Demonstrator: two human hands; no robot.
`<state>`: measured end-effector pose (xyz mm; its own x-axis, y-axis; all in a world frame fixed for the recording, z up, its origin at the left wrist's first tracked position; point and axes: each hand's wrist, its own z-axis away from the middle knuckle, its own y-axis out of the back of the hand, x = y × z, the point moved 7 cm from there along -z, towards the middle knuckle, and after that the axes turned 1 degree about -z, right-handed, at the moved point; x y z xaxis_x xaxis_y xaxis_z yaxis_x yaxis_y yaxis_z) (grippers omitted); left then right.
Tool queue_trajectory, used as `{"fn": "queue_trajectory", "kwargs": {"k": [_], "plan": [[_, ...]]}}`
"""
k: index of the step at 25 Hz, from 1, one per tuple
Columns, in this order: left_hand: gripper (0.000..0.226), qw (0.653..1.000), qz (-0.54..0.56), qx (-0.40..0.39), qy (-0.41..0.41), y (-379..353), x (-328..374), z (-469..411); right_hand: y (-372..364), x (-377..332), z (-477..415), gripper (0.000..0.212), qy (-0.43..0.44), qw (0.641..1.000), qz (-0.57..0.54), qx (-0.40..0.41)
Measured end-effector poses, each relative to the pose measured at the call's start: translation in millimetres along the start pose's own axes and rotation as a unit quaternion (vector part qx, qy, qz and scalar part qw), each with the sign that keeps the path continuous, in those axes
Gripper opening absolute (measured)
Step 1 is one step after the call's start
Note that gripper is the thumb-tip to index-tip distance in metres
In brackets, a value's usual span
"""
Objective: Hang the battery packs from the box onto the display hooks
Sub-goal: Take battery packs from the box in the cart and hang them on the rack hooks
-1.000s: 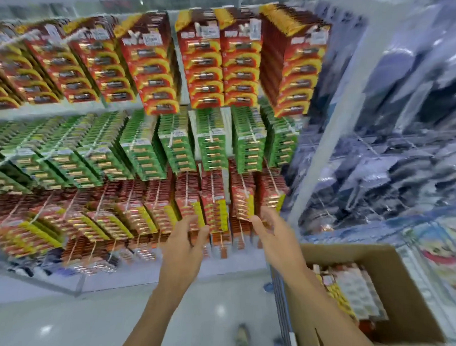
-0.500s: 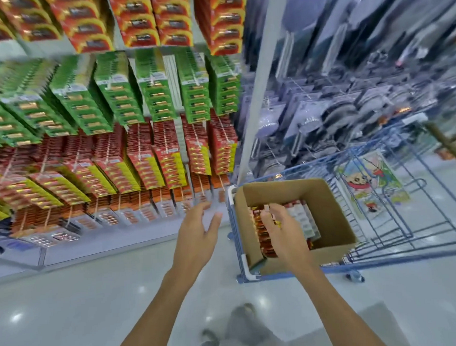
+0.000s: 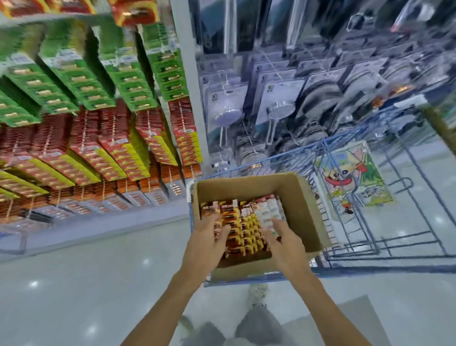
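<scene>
Cardboard box [image 3: 300, 209], top open, upright in blue cart [image 3: 265, 277]. Red-yellow battery packs [image 3: 246, 233] lie flat inside, stacked in rows; white-faced ones at right.

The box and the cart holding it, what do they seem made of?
The box looks like plain brown cardboard, matte, with raw cut rims. The cart looks like thin metal wire and tube, coated blue; blur hides whether that finish is glossy.
</scene>
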<state>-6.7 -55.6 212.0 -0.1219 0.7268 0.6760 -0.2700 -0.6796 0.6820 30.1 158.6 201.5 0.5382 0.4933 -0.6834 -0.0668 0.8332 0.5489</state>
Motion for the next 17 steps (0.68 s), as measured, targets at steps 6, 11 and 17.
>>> {"fn": "queue_trajectory", "kwargs": {"k": [6,11,17], "plan": [[0.041,0.994,-0.029,-0.017,0.107,-58.8,-13.7,-39.2,-2.6,37.8,-66.1,0.053,-0.017,0.994,0.056,-0.093],[0.043,0.979,-0.027,-0.007,0.201,-85.7,-53.1,-68.2,-44.7,57.7,-107.9,0.053,-0.035,0.983,0.087,-0.158],[0.047,0.947,0.013,-0.008,0.322,-131.4,-107.2,-98.0,-108.4,72.9,-157.8,0.050,-0.055,0.974,0.126,-0.181]]}}
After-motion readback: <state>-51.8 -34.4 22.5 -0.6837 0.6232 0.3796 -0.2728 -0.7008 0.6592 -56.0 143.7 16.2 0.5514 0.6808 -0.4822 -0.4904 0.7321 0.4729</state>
